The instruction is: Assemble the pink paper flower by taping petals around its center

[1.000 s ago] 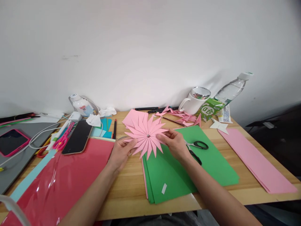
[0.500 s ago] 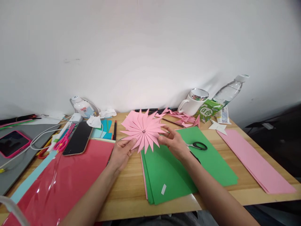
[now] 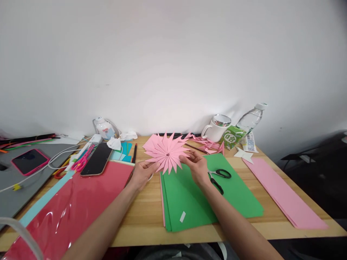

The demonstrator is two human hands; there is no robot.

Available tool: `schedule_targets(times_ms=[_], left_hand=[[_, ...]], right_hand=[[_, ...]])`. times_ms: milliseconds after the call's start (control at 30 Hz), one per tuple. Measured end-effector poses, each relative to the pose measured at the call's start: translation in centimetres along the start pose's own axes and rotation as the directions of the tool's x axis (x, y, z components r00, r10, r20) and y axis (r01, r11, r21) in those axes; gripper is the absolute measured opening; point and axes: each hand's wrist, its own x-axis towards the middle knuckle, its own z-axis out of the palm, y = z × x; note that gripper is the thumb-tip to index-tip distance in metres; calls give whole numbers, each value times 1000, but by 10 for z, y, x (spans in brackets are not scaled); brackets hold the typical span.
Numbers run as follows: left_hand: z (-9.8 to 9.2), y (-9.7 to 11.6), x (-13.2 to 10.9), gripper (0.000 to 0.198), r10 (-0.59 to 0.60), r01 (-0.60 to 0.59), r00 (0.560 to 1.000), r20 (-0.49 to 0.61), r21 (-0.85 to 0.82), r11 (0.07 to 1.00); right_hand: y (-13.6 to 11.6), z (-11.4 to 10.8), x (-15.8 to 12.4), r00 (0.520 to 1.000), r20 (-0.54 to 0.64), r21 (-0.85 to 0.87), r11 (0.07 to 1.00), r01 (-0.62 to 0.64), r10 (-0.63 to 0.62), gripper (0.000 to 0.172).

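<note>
A pink folded paper flower [image 3: 167, 154] with many pointed petals and a small centre pin is held up between both hands above the wooden table [image 3: 143, 213]. My left hand [image 3: 142, 173] pinches its lower left petals. My right hand [image 3: 197, 167] pinches its right side. Under the flower lies a stack of green paper sheets [image 3: 206, 195]. Black scissors [image 3: 219, 177] rest on the green paper just right of my right hand. More pink paper [image 3: 151, 141] lies behind the flower.
Red sheet [image 3: 70, 209] at left with a phone [image 3: 97, 159], pink scissors [image 3: 81, 162] and a pen [image 3: 134, 153]. At the back: pink scraps [image 3: 208, 142], white mug [image 3: 216, 128], green carton [image 3: 231, 137], water bottle [image 3: 251, 117]. Pink strips [image 3: 282, 195] lie right.
The camera has tilted up and back, so everything sits lower and smaller. Both hands keep hold of the flower, which has turned slightly and lifted toward the back.
</note>
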Motion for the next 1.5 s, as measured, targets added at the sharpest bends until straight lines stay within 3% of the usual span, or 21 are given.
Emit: schedule_targets(times_ms=[100, 233, 333, 633, 933, 1100, 1300, 1500], left_hand=[[3, -1, -1, 30, -11, 9, 999, 53, 43, 999], [1, -5, -2, 27, -35, 35, 998, 52, -10, 999], [-2, -6, -2, 29, -27, 31, 995, 91, -38, 999], [-6, 4, -1, 34, 11, -8, 999, 53, -55, 998], [-2, 0, -6, 28, -21, 18, 996, 86, 39, 999], [0, -1, -6, 23, -50, 51, 998, 31, -13, 999], [-1, 2, -3, 26, -7, 5, 1000, -20, -125, 992], [-3, 1, -4, 31, -18, 17, 1000, -8, -78, 997]], right_hand=[[1, 1, 0, 1000, 21, 7, 1000, -14, 14, 38], [3, 6, -4, 983, 183, -13, 1000, -27, 29, 48], [6, 9, -6, 972, 231, -24, 999, -43, 47, 49], [1, -2, 2, 992, 115, -10, 999, 45, -44, 60], [0, -3, 3, 1000, 20, 69, 997, -21, 20, 58], [0, 0, 1, 993, 104, 49, 997, -59, 54, 51], [3, 5, -3, 951, 280, -7, 991, -134, 131, 63], [4, 1, 0, 992, 95, 2, 996, -89, 88, 64]])
